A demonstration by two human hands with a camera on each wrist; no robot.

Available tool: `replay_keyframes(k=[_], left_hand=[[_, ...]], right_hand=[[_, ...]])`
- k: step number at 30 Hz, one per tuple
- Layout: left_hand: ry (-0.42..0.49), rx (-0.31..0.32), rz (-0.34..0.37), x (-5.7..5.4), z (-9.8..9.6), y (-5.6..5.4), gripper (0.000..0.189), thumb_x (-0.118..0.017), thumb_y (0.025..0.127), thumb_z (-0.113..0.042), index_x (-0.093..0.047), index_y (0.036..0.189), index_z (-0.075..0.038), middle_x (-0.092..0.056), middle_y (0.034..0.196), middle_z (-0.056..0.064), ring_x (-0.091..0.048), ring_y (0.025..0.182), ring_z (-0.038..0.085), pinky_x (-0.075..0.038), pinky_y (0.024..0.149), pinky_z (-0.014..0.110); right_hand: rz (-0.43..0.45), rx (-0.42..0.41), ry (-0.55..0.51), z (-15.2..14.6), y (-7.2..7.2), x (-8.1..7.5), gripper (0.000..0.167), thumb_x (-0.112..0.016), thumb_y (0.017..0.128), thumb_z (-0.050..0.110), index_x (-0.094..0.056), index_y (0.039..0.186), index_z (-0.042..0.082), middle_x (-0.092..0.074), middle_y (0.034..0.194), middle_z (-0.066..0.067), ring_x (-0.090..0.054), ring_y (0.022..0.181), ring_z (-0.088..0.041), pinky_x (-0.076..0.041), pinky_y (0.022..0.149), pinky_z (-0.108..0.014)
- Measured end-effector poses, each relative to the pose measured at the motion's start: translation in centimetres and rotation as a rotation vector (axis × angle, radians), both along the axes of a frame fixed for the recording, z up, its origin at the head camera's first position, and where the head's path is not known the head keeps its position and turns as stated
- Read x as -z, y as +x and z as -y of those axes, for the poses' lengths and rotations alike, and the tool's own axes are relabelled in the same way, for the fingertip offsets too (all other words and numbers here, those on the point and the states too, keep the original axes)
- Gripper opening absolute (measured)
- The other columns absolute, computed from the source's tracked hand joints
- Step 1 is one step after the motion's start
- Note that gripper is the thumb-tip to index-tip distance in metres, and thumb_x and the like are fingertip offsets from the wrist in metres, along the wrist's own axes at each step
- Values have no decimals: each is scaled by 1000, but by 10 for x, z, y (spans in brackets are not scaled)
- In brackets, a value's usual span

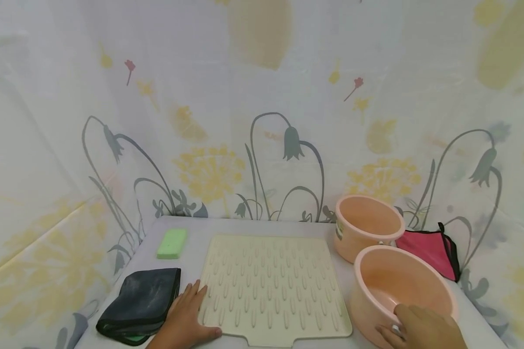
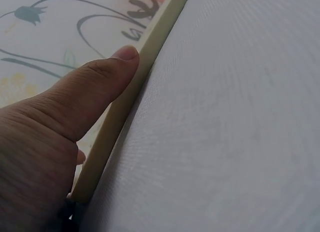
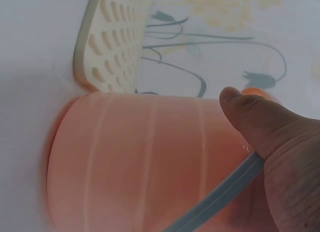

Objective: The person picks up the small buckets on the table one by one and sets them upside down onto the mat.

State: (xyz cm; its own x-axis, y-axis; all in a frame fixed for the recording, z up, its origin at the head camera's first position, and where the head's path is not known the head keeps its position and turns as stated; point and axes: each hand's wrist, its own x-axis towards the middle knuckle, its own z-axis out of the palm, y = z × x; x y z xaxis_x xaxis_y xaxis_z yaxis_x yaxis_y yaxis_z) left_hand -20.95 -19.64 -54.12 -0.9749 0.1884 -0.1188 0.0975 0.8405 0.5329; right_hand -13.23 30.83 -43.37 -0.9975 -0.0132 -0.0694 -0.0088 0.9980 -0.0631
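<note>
A cream dish drying mat (image 1: 274, 286) with rows of raised ridges and a tab at its near edge lies on the table. My left hand (image 1: 185, 315) rests at its left side with fingers spread. The thumb lies against the mat's pale edge (image 2: 120, 109) in the left wrist view. My right hand (image 1: 421, 327) grips the rim of the nearer peach bucket (image 1: 401, 266), fingers over the wall at the near side. In the right wrist view the thumb lies outside on the bucket (image 3: 150, 157), just above its grey handle (image 3: 217, 194).
Behind the nearer bucket stands a second peach bucket (image 1: 368, 218), with a pink black-edged cloth (image 1: 430, 249) to its right. On the left lie a folded dark cloth (image 1: 139, 300) and a green sponge (image 1: 172, 243). A flower-printed curtain (image 1: 262, 97) hangs behind the table.
</note>
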Motion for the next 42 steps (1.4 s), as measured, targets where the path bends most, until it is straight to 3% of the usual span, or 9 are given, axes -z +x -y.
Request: replay_keyframes(k=[5,11,19,25,28,30,35,37,42], left_hand=[[5,3,24,0,0,-2,130,-91,61,-70,-44,153,10,-29,165,34,-19,154,57,-19,119,73],[4,5,32,1,2,-4,130,-92,62,-68,-43,153,11,-28,165,34,-18,154,57,-18,119,74],[17,-11,56,-1,1,-5,129,-93,62,-66,-43,153,11,-28,166,33,-18,155,56,-17,120,73],[13,-22,62,-4,-1,-5,128,-94,62,-64,-44,153,10,-28,166,33,-17,155,56,-17,120,73],[16,-20,62,-4,0,-5,129,-94,62,-65,-44,153,11,-28,166,33,-17,155,56,-17,120,73],[20,-17,62,-4,0,-5,129,-93,61,-66,-43,152,11,-28,165,33,-17,155,57,-17,120,73],[19,-20,63,-4,0,-4,129,-94,61,-66,-44,153,11,-28,166,33,-17,155,56,-17,120,73],[17,-20,63,-4,0,-4,129,-94,62,-66,-43,153,11,-28,166,33,-17,155,56,-17,120,74],[9,-14,67,-6,0,-4,128,-94,62,-65,-43,153,10,-28,165,34,-17,155,57,-17,119,74]], right_hand=[[-8,-9,24,-2,0,3,55,-68,91,67,-49,70,20,-43,61,5,-42,57,-12,-33,56,-30],[-138,-43,44,-6,5,9,55,-70,91,65,-44,65,24,-39,59,10,-35,53,-3,-30,52,-27],[-230,-37,48,-9,9,14,58,-73,90,63,-42,62,23,-37,58,10,-33,53,-2,-29,51,-27],[-617,-143,32,-9,15,22,63,-76,82,70,-36,61,26,-27,58,15,-24,53,1,-23,51,-23],[-729,-177,23,-6,15,22,65,-76,80,73,-34,60,27,-25,57,16,-22,53,1,-20,50,-22],[-579,-111,-11,-4,15,16,65,-73,84,72,-37,58,24,-28,55,14,-26,52,-2,-21,50,-24],[-61,99,-137,4,7,2,59,-67,94,64,-49,61,18,-41,55,6,-41,56,-12,-34,53,-29],[-20,118,-179,7,5,0,55,-66,95,61,-52,63,18,-43,56,5,-43,58,-13,-36,53,-30],[-89,156,-255,17,7,1,53,-72,93,55,-52,63,17,-41,57,4,-43,58,-13,-36,53,-28]])
